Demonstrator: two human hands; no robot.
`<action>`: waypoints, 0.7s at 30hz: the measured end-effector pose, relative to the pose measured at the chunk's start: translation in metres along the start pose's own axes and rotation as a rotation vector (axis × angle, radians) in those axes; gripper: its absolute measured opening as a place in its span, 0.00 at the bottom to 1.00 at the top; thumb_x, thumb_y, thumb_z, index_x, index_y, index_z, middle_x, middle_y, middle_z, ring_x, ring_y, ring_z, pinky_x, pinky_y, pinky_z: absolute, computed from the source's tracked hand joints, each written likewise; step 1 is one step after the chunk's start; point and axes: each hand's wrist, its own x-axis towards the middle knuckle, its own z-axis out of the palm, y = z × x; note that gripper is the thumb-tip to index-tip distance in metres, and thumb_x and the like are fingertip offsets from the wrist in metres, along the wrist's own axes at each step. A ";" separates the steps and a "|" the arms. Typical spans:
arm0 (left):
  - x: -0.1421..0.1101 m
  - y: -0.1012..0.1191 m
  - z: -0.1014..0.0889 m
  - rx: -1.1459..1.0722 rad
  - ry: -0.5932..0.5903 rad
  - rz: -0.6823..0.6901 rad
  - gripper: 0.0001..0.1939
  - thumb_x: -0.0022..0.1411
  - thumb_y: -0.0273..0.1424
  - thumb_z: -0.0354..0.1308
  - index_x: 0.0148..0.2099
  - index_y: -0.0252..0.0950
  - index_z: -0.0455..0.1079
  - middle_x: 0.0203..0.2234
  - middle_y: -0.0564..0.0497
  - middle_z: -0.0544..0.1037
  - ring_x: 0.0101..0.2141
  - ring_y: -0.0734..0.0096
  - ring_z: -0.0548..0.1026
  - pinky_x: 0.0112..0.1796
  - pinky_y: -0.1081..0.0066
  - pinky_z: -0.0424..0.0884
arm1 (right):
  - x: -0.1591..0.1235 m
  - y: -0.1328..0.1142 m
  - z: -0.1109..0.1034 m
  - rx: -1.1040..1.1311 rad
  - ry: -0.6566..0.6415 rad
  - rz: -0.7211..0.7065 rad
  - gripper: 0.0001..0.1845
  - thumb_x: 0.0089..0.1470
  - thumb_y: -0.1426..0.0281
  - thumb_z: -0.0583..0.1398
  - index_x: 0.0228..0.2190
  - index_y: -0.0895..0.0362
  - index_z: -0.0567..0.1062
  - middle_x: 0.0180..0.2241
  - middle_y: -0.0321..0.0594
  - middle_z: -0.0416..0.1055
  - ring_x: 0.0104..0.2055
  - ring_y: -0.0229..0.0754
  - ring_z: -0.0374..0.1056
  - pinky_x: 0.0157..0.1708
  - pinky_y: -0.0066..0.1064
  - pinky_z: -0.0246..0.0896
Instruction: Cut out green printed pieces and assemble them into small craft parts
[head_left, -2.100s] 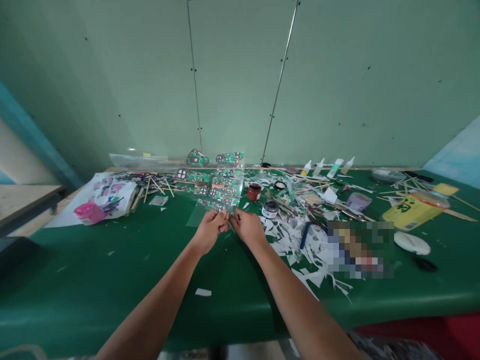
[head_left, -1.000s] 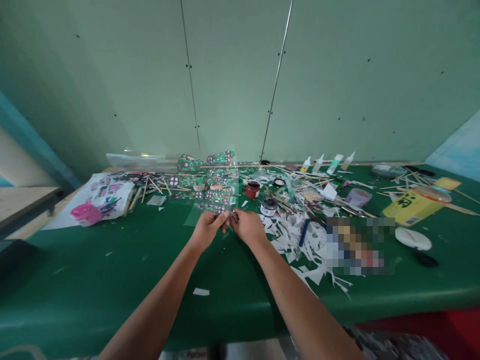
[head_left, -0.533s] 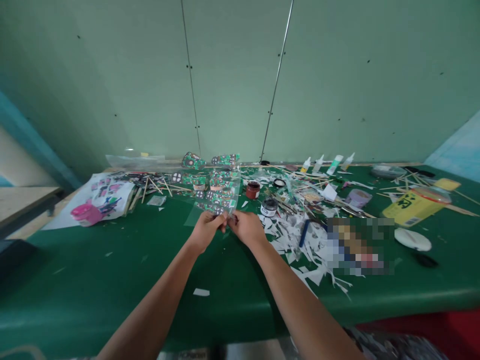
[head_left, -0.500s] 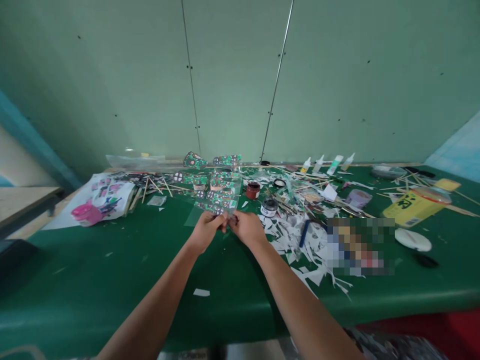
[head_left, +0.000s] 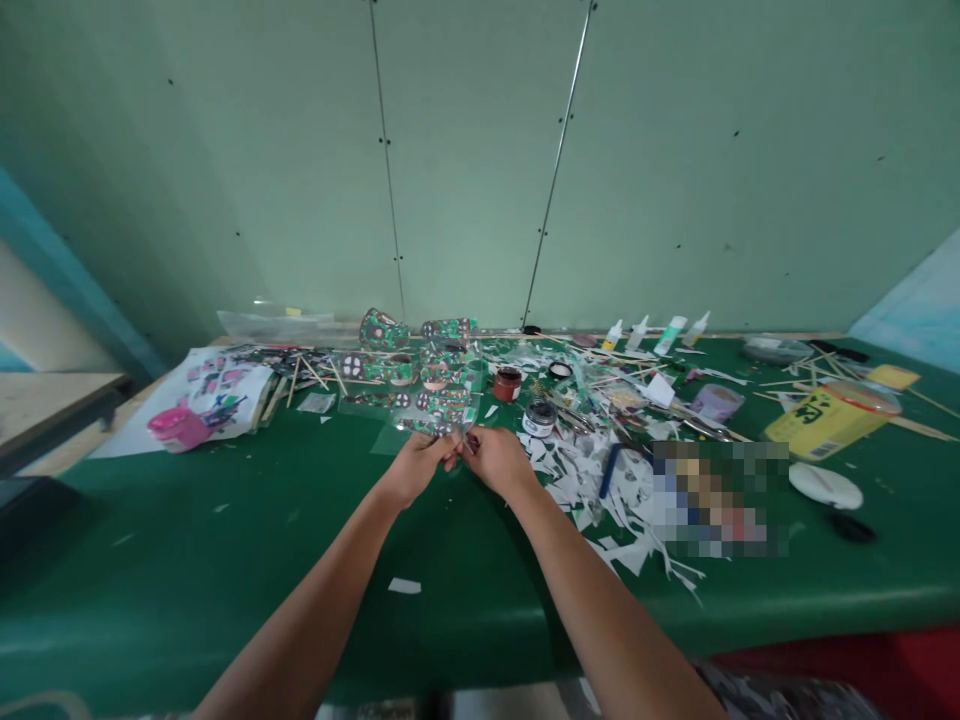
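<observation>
My left hand (head_left: 414,466) and my right hand (head_left: 495,460) meet over the green table (head_left: 225,560), fingers pinched together on the near edge of a clear plastic sheet (head_left: 429,375). The sheet carries several green, patterned cut-out shapes and rises away from me toward the wall. Both hands grip it at almost the same spot, thumbs nearly touching.
Paper scraps (head_left: 592,480) and wooden sticks litter the table on the right. Small paint jars (head_left: 508,382) stand just beyond my hands. Glue bottles (head_left: 652,335) line the back. A yellow container (head_left: 825,418) is far right, a printed sheet with a pink pot (head_left: 176,425) left.
The clear sheet has tilted and shifted slightly in my pinch; both hands stay together at its near edge. The view has drifted a little.
</observation>
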 end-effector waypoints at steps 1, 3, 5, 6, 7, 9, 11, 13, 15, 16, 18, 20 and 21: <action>0.000 -0.001 -0.001 0.021 0.000 0.006 0.14 0.53 0.37 0.59 0.21 0.36 0.62 0.15 0.57 0.64 0.20 0.76 0.63 0.27 0.71 0.61 | 0.000 0.000 0.000 0.004 -0.004 -0.003 0.07 0.55 0.67 0.59 0.28 0.53 0.76 0.27 0.39 0.77 0.30 0.40 0.71 0.26 0.28 0.47; 0.000 -0.001 -0.002 0.056 0.001 0.019 0.15 0.54 0.37 0.58 0.20 0.37 0.62 0.15 0.56 0.65 0.21 0.75 0.63 0.28 0.71 0.61 | 0.000 0.001 -0.001 0.009 -0.006 -0.010 0.09 0.55 0.65 0.59 0.27 0.54 0.76 0.26 0.39 0.76 0.30 0.40 0.71 0.26 0.27 0.47; 0.000 -0.001 -0.002 0.080 0.000 0.031 0.16 0.54 0.37 0.58 0.19 0.37 0.62 0.15 0.56 0.65 0.22 0.74 0.63 0.28 0.71 0.61 | 0.000 0.001 -0.002 0.006 -0.009 -0.013 0.10 0.56 0.64 0.58 0.27 0.54 0.76 0.26 0.39 0.76 0.30 0.40 0.71 0.26 0.27 0.48; 0.000 -0.001 -0.002 0.087 0.000 0.036 0.16 0.54 0.37 0.58 0.19 0.37 0.62 0.15 0.56 0.65 0.22 0.74 0.63 0.28 0.71 0.60 | 0.000 0.001 -0.002 0.000 -0.012 -0.011 0.11 0.57 0.63 0.58 0.28 0.54 0.76 0.26 0.39 0.76 0.30 0.41 0.71 0.26 0.27 0.48; 0.000 0.000 -0.002 0.091 -0.002 0.040 0.16 0.55 0.37 0.58 0.19 0.37 0.62 0.15 0.56 0.65 0.22 0.74 0.63 0.28 0.71 0.60 | 0.000 0.001 -0.002 -0.009 -0.014 -0.008 0.11 0.57 0.63 0.58 0.29 0.54 0.77 0.27 0.39 0.76 0.31 0.41 0.71 0.26 0.28 0.48; 0.000 0.000 -0.002 0.090 -0.008 0.046 0.16 0.55 0.38 0.58 0.19 0.37 0.62 0.15 0.56 0.65 0.22 0.74 0.63 0.28 0.70 0.60 | 0.000 0.001 -0.002 -0.029 -0.017 0.004 0.10 0.57 0.63 0.58 0.31 0.54 0.77 0.28 0.40 0.77 0.32 0.42 0.72 0.27 0.28 0.48; 0.000 0.001 -0.001 0.075 -0.014 0.051 0.15 0.55 0.38 0.58 0.21 0.37 0.63 0.16 0.56 0.65 0.22 0.74 0.63 0.28 0.70 0.60 | 0.000 0.000 -0.002 -0.046 -0.009 0.023 0.10 0.57 0.63 0.58 0.32 0.53 0.78 0.29 0.41 0.78 0.32 0.43 0.72 0.27 0.28 0.49; -0.001 0.003 0.000 0.050 -0.021 0.053 0.15 0.55 0.40 0.58 0.23 0.37 0.63 0.17 0.56 0.65 0.22 0.74 0.63 0.28 0.70 0.61 | 0.000 -0.001 -0.003 -0.051 0.001 0.039 0.10 0.57 0.63 0.58 0.32 0.53 0.78 0.29 0.41 0.78 0.33 0.43 0.72 0.27 0.29 0.49; -0.001 0.003 0.001 0.023 -0.029 0.050 0.15 0.55 0.41 0.57 0.23 0.37 0.63 0.18 0.56 0.63 0.22 0.75 0.62 0.28 0.70 0.61 | 0.000 -0.001 -0.005 -0.046 0.001 0.050 0.09 0.56 0.64 0.58 0.32 0.53 0.78 0.30 0.41 0.78 0.33 0.43 0.72 0.27 0.29 0.49; -0.001 0.003 0.001 0.012 -0.033 0.045 0.16 0.56 0.41 0.57 0.23 0.37 0.62 0.18 0.56 0.63 0.22 0.75 0.62 0.27 0.70 0.61 | 0.000 -0.001 -0.005 -0.041 -0.003 0.055 0.09 0.56 0.64 0.58 0.32 0.53 0.78 0.30 0.41 0.77 0.33 0.43 0.72 0.27 0.29 0.49; -0.001 0.003 0.001 0.000 -0.038 0.035 0.17 0.56 0.41 0.57 0.22 0.37 0.62 0.17 0.55 0.62 0.22 0.75 0.62 0.27 0.70 0.61 | 0.001 0.000 -0.006 -0.020 -0.016 0.062 0.08 0.55 0.65 0.58 0.30 0.53 0.77 0.29 0.41 0.77 0.32 0.43 0.71 0.27 0.28 0.48; -0.001 0.002 0.001 -0.002 -0.031 0.031 0.17 0.55 0.41 0.58 0.21 0.37 0.62 0.17 0.55 0.63 0.22 0.75 0.63 0.27 0.70 0.62 | 0.000 0.002 -0.007 0.042 -0.026 0.042 0.07 0.55 0.67 0.57 0.28 0.54 0.75 0.27 0.40 0.75 0.30 0.42 0.70 0.26 0.28 0.48; 0.000 0.002 0.000 -0.004 -0.019 0.032 0.17 0.54 0.40 0.59 0.21 0.36 0.62 0.17 0.55 0.64 0.22 0.75 0.63 0.27 0.70 0.62 | -0.001 0.004 -0.006 0.101 -0.028 0.016 0.07 0.54 0.68 0.56 0.28 0.55 0.73 0.26 0.39 0.74 0.29 0.41 0.69 0.26 0.28 0.48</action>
